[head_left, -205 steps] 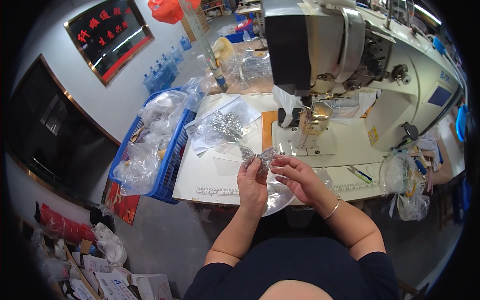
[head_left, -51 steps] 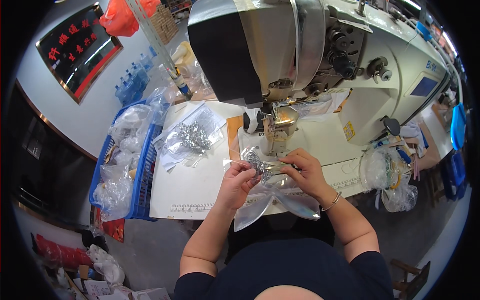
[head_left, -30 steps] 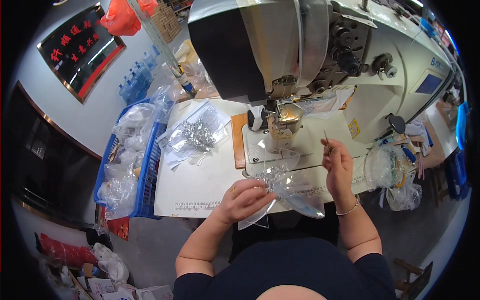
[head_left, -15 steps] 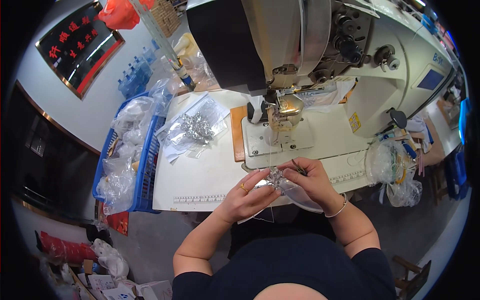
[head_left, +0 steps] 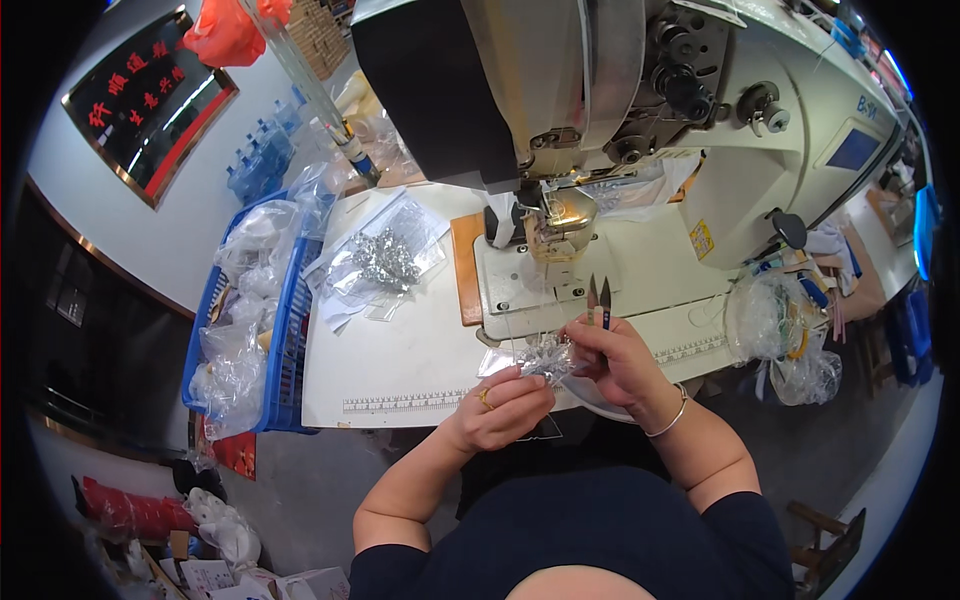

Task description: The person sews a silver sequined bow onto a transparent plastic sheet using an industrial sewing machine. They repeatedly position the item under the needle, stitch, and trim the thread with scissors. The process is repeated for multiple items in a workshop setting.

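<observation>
Over the front edge of the sewing table, my left hand (head_left: pixel 503 408) is closed, pinching a shiny silver ornament (head_left: pixel 543 352) that looks like a small bow or flower. Its exact shape is partly hidden by fingers. My right hand (head_left: pixel 622 365) is closed around a pair of thread snips (head_left: pixel 599 303), with both pointed blades sticking up past the fingers, a little apart. The right fingertips also touch the ornament's right side. Just beyond both hands is the metal needle plate of a sewing machine (head_left: pixel 555 265). A thread hangs below my left hand.
A pile of silver pieces (head_left: pixel 385 262) lies on clear plastic at the left of the white table (head_left: pixel 350 375). Left of the table stands a blue basket (head_left: pixel 287 365) stuffed with plastic bags. More clear bags (head_left: pixel 775 315) crowd the right end. The machine head (head_left: pixel 440 90) overhangs the middle.
The snips have swung from lying across my right fingers to pointing away from me. My left fingers have drawn in tighter, and more of the silver ornament shows. The whole view has shifted slightly.
</observation>
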Tool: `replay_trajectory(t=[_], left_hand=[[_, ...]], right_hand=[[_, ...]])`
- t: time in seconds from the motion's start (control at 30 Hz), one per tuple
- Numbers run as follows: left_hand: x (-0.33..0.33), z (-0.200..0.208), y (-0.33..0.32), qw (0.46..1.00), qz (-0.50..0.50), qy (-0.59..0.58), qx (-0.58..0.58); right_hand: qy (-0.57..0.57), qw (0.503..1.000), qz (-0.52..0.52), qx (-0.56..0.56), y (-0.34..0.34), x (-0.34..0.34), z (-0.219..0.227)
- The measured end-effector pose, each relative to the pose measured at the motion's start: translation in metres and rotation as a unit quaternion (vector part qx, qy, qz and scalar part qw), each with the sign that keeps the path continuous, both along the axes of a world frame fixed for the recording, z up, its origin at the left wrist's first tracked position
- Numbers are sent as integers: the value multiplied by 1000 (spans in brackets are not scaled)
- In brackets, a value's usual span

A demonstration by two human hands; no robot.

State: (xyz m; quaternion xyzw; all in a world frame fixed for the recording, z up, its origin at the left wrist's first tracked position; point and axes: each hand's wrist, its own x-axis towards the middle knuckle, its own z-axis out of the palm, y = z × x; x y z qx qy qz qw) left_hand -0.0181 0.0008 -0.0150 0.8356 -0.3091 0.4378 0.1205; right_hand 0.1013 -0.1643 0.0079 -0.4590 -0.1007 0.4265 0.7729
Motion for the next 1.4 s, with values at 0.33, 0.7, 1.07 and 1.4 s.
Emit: replay_trajectory(t=[0.33,0.7,1.07,1.4], left_hand=[[-2,3,-1,965,-33,44,-256],[-27,22,-6,976,-112,40,-183],[-36,23,-8,977,-132,39,-162],[-38,22,-5,978,-137,30,-156]], right_hand=[[-644,745,-138,-108,-34,9,5],[-572,818,-60,-17,-34,-7,-10],[-596,801,-58,-9,-27,-17,-9],[-599,799,-46,-18,-29,-11,-13]])
